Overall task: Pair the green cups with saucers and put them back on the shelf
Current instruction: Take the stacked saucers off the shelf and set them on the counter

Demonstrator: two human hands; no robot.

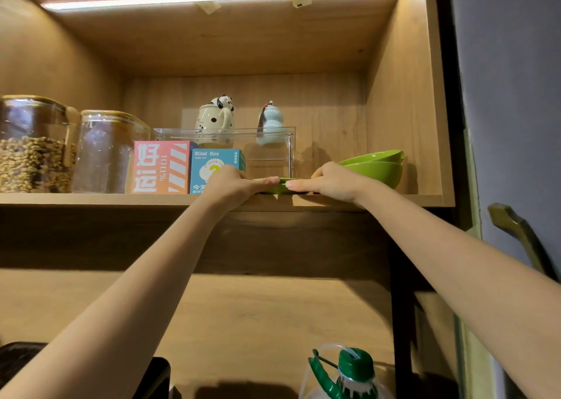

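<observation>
A flat green saucer (280, 186) lies at the front edge of the wooden shelf (91, 199), seen edge-on from below. My left hand (235, 183) grips its left rim and my right hand (334, 181) grips its right rim, fingers over the top. To the right, two green cups or bowls (376, 168) sit stacked on the shelf, just behind my right hand. Whether more saucers lie under the held one is hidden.
On the shelf stand two glass jars (36, 146) at the left, a pink box (162, 168), a blue "Blind Box" carton (214, 168), and a clear bin (267, 146) with a dog mug and a pale gourd bottle behind. An oil bottle (349, 374) stands below.
</observation>
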